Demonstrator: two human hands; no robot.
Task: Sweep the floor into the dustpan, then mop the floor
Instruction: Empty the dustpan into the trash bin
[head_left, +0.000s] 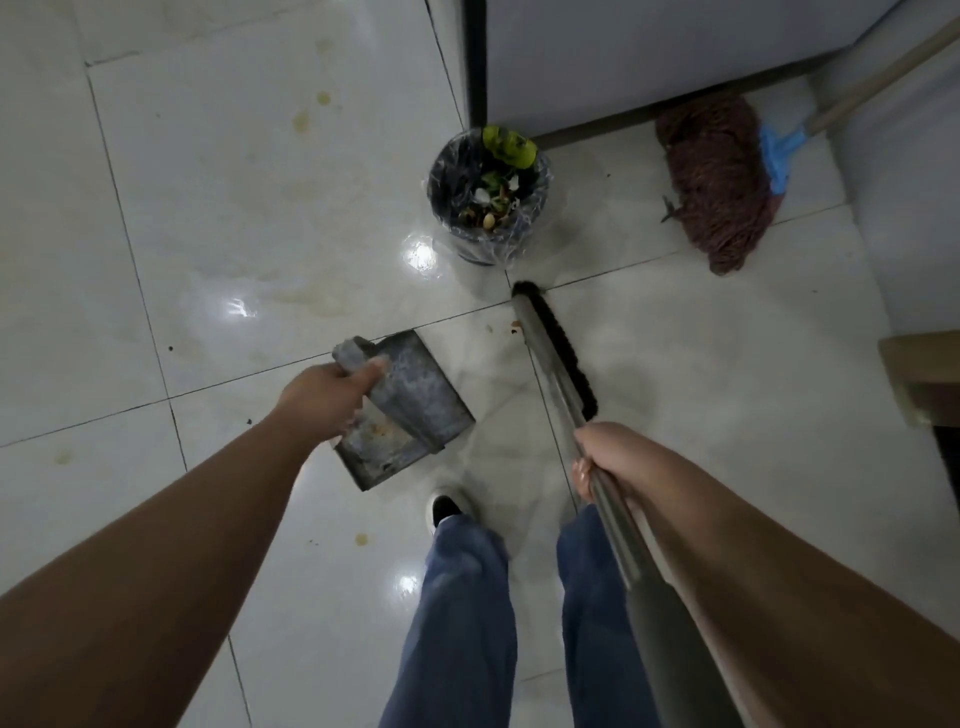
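On the tiled floor (218, 218), left hand (322, 397) gripped the dustpan (415, 410) handle; right hand (613, 457) wrapped the broom (550, 353) pole, mop (719, 192) lay near the bin (485, 197).

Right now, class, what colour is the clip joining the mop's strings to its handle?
Blue; the clip on the mop shows clearly in the head view.

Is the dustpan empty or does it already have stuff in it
Nearly empty. The dustpan, held by the left hand, shows only a few small brownish bits on its grey tray; no pile is visible.
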